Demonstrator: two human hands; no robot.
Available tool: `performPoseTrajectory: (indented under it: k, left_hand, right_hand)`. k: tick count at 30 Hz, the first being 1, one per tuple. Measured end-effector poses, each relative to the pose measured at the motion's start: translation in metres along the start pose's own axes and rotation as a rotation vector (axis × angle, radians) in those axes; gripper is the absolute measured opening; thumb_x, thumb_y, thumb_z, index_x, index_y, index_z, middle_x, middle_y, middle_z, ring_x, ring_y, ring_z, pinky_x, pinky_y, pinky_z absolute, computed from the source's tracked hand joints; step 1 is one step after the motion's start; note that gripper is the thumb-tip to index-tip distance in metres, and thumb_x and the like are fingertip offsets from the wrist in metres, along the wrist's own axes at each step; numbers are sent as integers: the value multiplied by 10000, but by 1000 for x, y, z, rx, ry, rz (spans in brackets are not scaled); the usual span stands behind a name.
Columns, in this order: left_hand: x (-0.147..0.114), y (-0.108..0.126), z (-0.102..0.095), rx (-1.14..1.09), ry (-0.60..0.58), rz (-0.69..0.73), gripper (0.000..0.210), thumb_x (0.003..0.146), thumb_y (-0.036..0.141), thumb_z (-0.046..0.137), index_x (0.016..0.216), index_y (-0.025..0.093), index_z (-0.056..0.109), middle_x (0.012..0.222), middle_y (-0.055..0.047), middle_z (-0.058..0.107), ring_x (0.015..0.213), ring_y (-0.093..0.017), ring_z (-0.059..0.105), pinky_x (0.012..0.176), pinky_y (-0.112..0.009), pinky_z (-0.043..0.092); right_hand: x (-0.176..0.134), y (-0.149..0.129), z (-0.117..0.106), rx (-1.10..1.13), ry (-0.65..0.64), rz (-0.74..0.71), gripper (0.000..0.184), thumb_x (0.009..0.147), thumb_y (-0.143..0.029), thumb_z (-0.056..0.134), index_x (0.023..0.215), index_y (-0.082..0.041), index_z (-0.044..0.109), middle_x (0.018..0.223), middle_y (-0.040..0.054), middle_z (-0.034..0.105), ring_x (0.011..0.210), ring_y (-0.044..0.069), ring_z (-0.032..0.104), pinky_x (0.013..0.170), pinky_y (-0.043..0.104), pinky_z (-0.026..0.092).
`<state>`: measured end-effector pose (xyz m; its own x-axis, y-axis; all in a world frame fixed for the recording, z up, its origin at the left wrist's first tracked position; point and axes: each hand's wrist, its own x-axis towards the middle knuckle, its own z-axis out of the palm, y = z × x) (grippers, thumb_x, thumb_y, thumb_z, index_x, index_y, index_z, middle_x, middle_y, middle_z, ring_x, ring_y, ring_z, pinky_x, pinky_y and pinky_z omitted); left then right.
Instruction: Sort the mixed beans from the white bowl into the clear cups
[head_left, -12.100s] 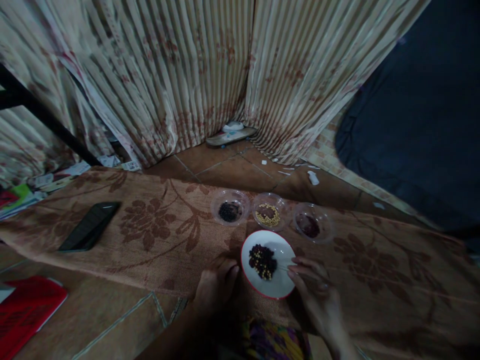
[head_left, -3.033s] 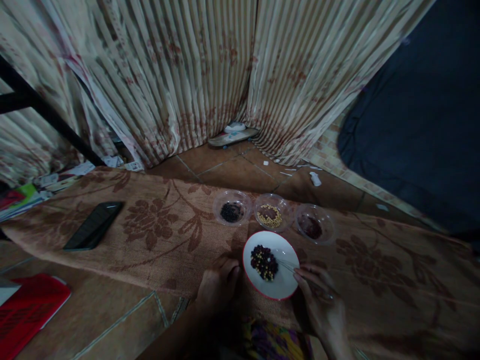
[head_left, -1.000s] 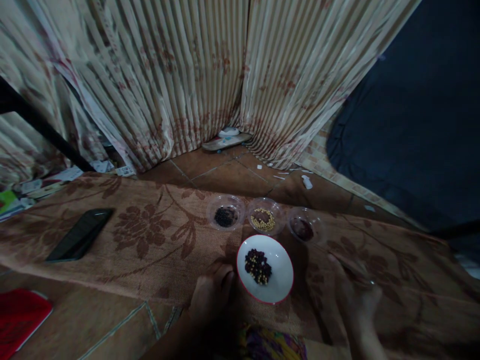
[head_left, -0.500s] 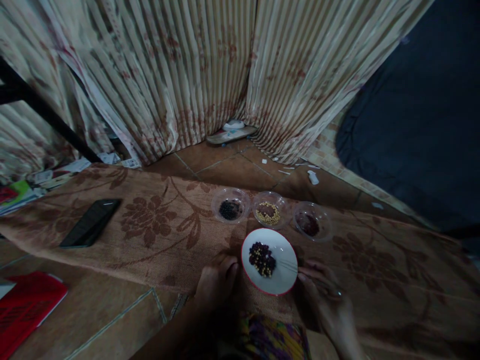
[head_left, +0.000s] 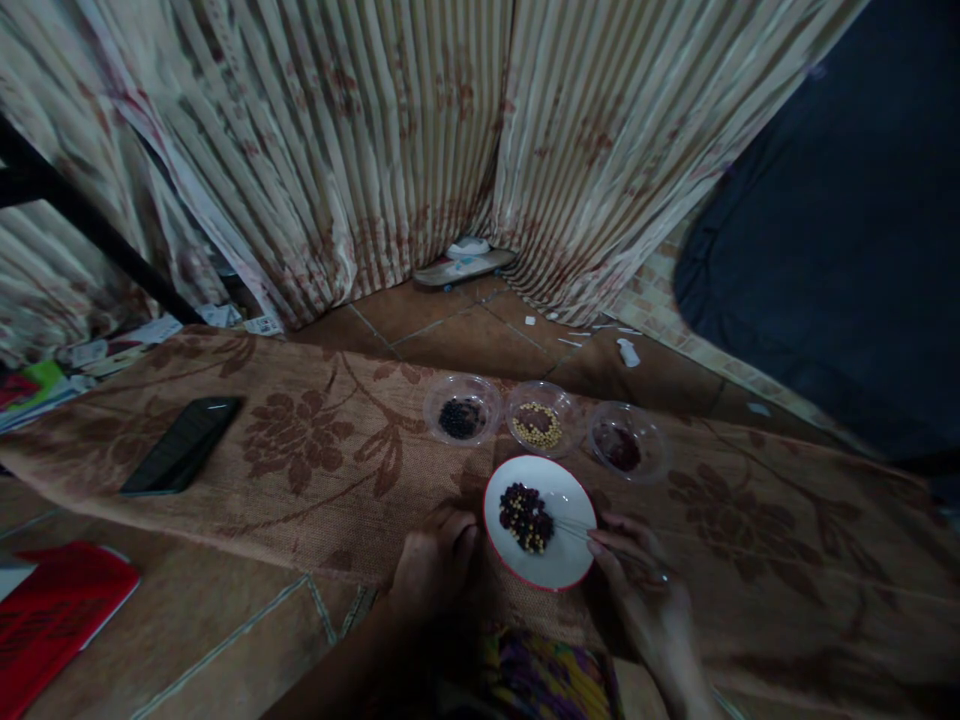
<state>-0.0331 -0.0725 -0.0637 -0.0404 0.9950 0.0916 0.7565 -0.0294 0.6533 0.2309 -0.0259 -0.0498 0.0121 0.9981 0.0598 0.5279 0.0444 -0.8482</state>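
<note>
A white bowl with a red rim (head_left: 570,572) holds a mix of dark and yellow beans (head_left: 525,518), heaped toward its left side. My right hand (head_left: 645,590) is closed on a thin metal utensil, which looks like a small whisk (head_left: 574,526); its wire end reaches into the bowl beside the beans. Left of the bowl, my left hand (head_left: 435,560) rests on the cloth with fingers curled in, and nothing shows in it. Behind the bowl stand three clear plastic cups: one with black beans (head_left: 459,418), one with yellow beans (head_left: 536,425), one with dark red beans (head_left: 622,450).
A patterned brown cloth (head_left: 360,500) covers the low table. A black phone (head_left: 182,447) lies on its left part. Striped curtains (head_left: 375,150) hang behind, with a skateboard (head_left: 465,268) on the tiled floor. A red bag (head_left: 67,610) lies lower left.
My right hand has shifted slightly left and up, and the utensil's wire end sits closer to the beans. My left hand and the cups look unchanged.
</note>
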Motion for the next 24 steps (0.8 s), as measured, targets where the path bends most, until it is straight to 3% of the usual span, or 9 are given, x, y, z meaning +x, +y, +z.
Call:
performPoseTrajectory:
  k: [9,24]
  left_hand:
    - [0,0,-1,8,-7,1,207,954,238,418,916,222,620,914,-30,658,870,-159,626,775,-254,492]
    - [0,0,0,11,-6,8,214,954,239,414,916,221,624,900,-31,661,857,-163,627,764,-256,485]
  right_hand:
    - [1,-3,1,8,13,63,279,771,-495,642,830,-240,742,1175,73,616,1112,258,559,987,447,418]
    - [1,-2,3,50,28,47,278,752,-508,652,805,-253,750,1147,69,625,1101,265,560,981,452,417]
